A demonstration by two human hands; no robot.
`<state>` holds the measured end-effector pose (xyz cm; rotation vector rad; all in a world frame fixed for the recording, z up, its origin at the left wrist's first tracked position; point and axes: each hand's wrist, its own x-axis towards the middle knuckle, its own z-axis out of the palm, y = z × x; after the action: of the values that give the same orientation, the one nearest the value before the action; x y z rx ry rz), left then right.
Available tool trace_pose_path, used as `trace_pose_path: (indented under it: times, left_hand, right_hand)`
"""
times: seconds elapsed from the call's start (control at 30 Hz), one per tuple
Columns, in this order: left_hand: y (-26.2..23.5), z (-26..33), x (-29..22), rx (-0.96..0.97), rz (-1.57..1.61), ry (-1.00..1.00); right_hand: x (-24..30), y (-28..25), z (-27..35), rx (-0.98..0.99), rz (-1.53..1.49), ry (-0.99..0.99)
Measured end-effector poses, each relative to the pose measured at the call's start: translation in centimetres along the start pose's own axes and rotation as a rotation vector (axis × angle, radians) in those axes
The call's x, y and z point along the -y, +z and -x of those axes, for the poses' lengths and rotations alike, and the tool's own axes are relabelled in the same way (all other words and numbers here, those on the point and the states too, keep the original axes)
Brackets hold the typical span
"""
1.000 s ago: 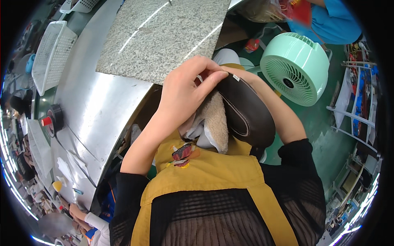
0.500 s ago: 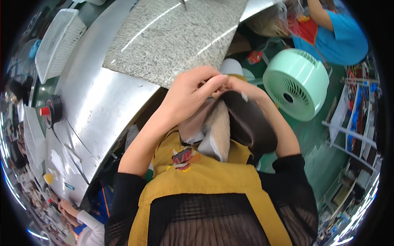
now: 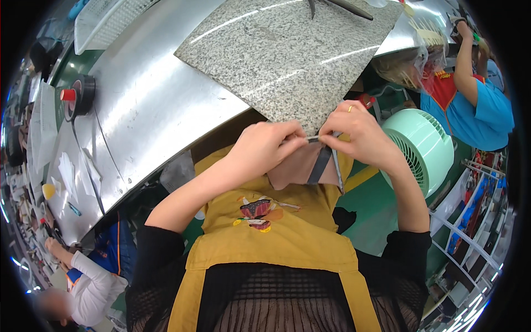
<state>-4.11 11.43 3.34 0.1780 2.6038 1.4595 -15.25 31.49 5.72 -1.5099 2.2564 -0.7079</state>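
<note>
Since a second ago, the right hand [image 3: 360,135] has come into full view; I see it and the left hand [image 3: 268,144], both pinched shut, gripping the top edge of the pink piece [image 3: 295,167] near the slab [image 3: 271,55].

Readable text: none. Visible marking: yellow lettering [image 3: 442,73] on red panel of co-worker's blue-and-red garment [image 3: 488,113], upper right of view, beyond pale-green fan [image 3: 434,138]. Lettering location: near panel's upper edge, close to clear plastic bag [image 3: 406,67]. Individual characters: too small and blurred for reading.
</note>
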Motion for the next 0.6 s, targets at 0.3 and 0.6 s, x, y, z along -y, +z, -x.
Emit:
trace_pose_path:
  times: [0.3,0.6]
  left_hand:
    - [0.2,-2.5,0.6,-0.105,-0.295,0.023]
    - [0.8,-3.7,1.2,-0.261,-0.322,0.277]
  right_hand:
    - [-1.4,0.7,-0.9,-0.172,0.290,-0.074]
    - [-2.1,1.6,-1.1,-0.268,0.314,-0.155]
